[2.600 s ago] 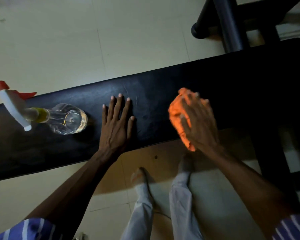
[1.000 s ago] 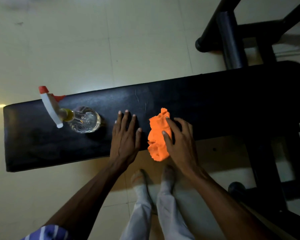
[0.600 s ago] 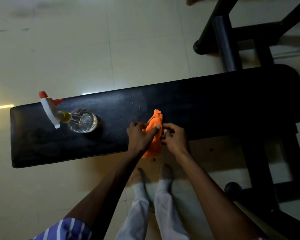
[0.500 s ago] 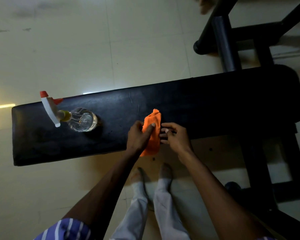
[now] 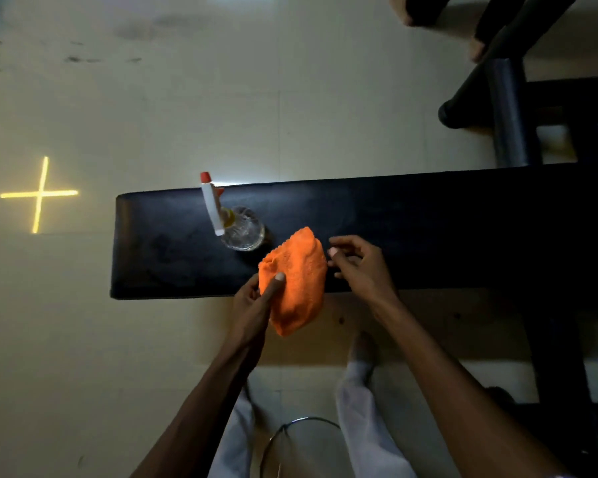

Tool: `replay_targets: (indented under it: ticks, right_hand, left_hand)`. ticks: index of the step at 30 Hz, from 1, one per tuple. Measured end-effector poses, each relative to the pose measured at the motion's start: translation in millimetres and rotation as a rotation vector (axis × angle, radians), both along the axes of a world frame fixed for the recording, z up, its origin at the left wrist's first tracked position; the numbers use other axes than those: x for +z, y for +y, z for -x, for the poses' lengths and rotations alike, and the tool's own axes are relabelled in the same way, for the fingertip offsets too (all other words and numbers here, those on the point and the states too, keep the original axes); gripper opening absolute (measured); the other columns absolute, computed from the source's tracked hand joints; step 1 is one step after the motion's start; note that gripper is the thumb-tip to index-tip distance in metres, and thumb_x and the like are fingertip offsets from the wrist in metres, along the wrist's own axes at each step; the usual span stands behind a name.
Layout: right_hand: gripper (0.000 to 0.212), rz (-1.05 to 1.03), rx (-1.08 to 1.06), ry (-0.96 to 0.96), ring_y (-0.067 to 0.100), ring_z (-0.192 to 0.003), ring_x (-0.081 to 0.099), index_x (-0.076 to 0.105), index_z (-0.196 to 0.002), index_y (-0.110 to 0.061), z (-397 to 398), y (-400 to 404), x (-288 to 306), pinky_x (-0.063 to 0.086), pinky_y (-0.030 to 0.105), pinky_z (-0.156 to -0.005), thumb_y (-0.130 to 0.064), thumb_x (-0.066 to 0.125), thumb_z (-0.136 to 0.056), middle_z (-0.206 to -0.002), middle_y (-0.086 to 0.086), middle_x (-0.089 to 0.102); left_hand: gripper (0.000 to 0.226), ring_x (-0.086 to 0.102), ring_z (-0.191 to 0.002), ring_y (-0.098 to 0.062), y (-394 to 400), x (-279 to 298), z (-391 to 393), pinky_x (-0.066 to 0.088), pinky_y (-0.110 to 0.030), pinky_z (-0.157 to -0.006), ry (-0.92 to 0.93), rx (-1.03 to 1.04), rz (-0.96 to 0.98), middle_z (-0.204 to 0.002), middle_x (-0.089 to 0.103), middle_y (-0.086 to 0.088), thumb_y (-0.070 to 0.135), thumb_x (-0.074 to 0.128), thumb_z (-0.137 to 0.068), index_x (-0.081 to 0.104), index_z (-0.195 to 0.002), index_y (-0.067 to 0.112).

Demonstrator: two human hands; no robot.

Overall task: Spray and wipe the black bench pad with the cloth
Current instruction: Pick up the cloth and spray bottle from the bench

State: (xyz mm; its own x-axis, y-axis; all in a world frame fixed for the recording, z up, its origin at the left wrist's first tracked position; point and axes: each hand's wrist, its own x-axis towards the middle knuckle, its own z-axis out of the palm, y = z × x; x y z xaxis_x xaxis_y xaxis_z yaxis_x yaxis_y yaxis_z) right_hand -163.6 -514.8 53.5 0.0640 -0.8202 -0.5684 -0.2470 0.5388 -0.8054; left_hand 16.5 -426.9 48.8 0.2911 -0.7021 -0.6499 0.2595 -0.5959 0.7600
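Step in hand, by the look of it: refolding the orange cloth [image 5: 296, 281] into a fresh wiping pad. Best done by keeping the left hand [image 5: 252, 307] as anchor, grip closed on the cloth's near-left edge, thumb on top and fingers beneath; then bringing the right hand [image 5: 358, 267] back in to tuck the loose far corner before pressing flat onto the black bench pad [image 5: 428, 232]. Right grip loosely curled just right of the cloth, holding nothing; touching the fabric edge or not, cannot tell. Cloth lifted over the pad's near edge, partly hanging past it, just right of the spray bottle [image 5: 237, 224], which stands upright on the pad.

Against half a second earlier: cloth spread wider instead of bunched narrow, right hand drawn off it, bottle closer to the cloth in view
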Motion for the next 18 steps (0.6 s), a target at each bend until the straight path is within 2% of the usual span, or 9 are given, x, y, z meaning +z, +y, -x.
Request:
replay_targets:
  ticks: [1, 3, 5, 7, 9, 11, 13, 15, 18]
  right_hand:
    - [0.021, 0.016, 0.015, 0.004, 0.027, -0.1, 0.071, 0.068, -0.121, -0.008, -15, 1, -1, 0.061, 0.042, -0.081, -0.006, 0.064, -0.101, -0.113, 0.014, 0.071]
    - [0.026, 0.058, 0.039, 0.01, 0.023, -0.102, 0.069, 0.066, -0.125, -0.008, -46, 5, -5, 0.06, 0.045, -0.088, -0.006, 0.067, -0.099, -0.117, 0.012, 0.07]
    - [0.037, 0.09, 0.069, 0.021, 0.016, -0.104, 0.067, 0.062, -0.133, -0.01, -77, 8, -10, 0.06, 0.035, -0.087, -0.007, 0.07, -0.097, -0.123, 0.01, 0.067]
    - [0.051, 0.108, 0.092, 0.031, 0.016, -0.115, 0.064, 0.055, -0.142, -0.013, -109, 11, -14, 0.058, 0.028, -0.09, -0.008, 0.073, -0.095, -0.136, 0.008, 0.063]
    - [0.067, 0.139, 0.116, 0.043, 0.016, -0.127, 0.058, 0.048, -0.15, -0.016, -138, 12, -19, 0.057, 0.037, -0.1, -0.01, 0.079, -0.091, -0.147, 0.008, 0.055]
    - [0.083, 0.171, 0.121, 0.091, 0.016, -0.133, 0.053, 0.042, -0.155, -0.021, -159, 13, -25, 0.055, 0.039, -0.105, -0.014, 0.086, -0.084, -0.151, 0.007, 0.045]
    - [0.099, 0.214, 0.122, 0.162, 0.014, -0.136, 0.048, 0.037, -0.158, -0.022, -175, 12, -31, 0.049, 0.029, -0.109, -0.019, 0.093, -0.076, -0.155, 0.007, 0.037]
    - [0.107, 0.276, 0.11, 0.22, 0.013, -0.136, 0.046, 0.039, -0.157, -0.016, -185, 9, -41, 0.045, 0.019, -0.11, -0.021, 0.098, -0.068, -0.154, 0.009, 0.037]
    - [0.107, 0.3, 0.085, 0.293, 0.022, -0.14, 0.046, 0.043, -0.153, -0.012, -204, 7, -49, 0.044, 0.032, -0.115, -0.02, 0.1, -0.063, -0.152, 0.013, 0.039]
  left_hand:
    - [0.012, 0.068, -0.075, -0.001, 5, 1, -15, 0.052, -0.015, -0.062, 0.01, 0.017, -0.002, -0.085, 0.077, 0.007, 0.024, 0.068, -0.097, 0.076, -0.101, 0.017]
    - [0.013, 0.068, -0.078, -0.003, 16, 2, -47, 0.052, -0.015, -0.063, 0.008, 0.03, -0.013, -0.088, 0.077, 0.006, 0.025, 0.068, -0.096, 0.076, -0.102, 0.017]
    - [0.015, 0.069, -0.085, -0.008, 27, 0, -80, 0.053, -0.022, -0.069, 0.008, 0.03, -0.049, -0.094, 0.078, 0.003, 0.024, 0.068, -0.097, 0.076, -0.107, 0.015]
    - [0.017, 0.072, -0.09, -0.011, 39, -1, -114, 0.054, -0.028, -0.074, 0.012, 0.034, -0.078, -0.099, 0.08, 0.002, 0.023, 0.067, -0.099, 0.076, -0.11, 0.016]
    - [0.017, 0.07, -0.091, -0.015, 44, -5, -146, 0.052, -0.032, -0.075, 0.005, 0.046, -0.091, -0.099, 0.079, 0.001, 0.022, 0.066, -0.099, 0.076, -0.111, 0.014]
    - [0.021, 0.066, -0.095, -0.019, 44, -8, -173, 0.049, -0.033, -0.077, -0.017, 0.047, -0.103, -0.101, 0.076, -0.003, 0.02, 0.066, -0.1, 0.074, -0.116, 0.009]
    - [0.025, 0.064, -0.099, -0.019, 39, -11, -194, 0.048, -0.034, -0.08, -0.029, 0.021, -0.088, -0.106, 0.074, -0.005, 0.02, 0.065, -0.101, 0.071, -0.12, 0.006]
    - [0.027, 0.063, -0.1, -0.019, 29, -11, -211, 0.047, -0.036, -0.085, -0.054, -0.023, -0.079, -0.108, 0.073, -0.007, 0.021, 0.064, -0.101, 0.07, -0.121, 0.004]
    - [0.03, 0.061, -0.1, -0.021, 12, -15, -229, 0.045, -0.039, -0.088, -0.073, -0.058, -0.064, -0.106, 0.07, -0.009, 0.022, 0.064, -0.102, 0.068, -0.121, 0.0]
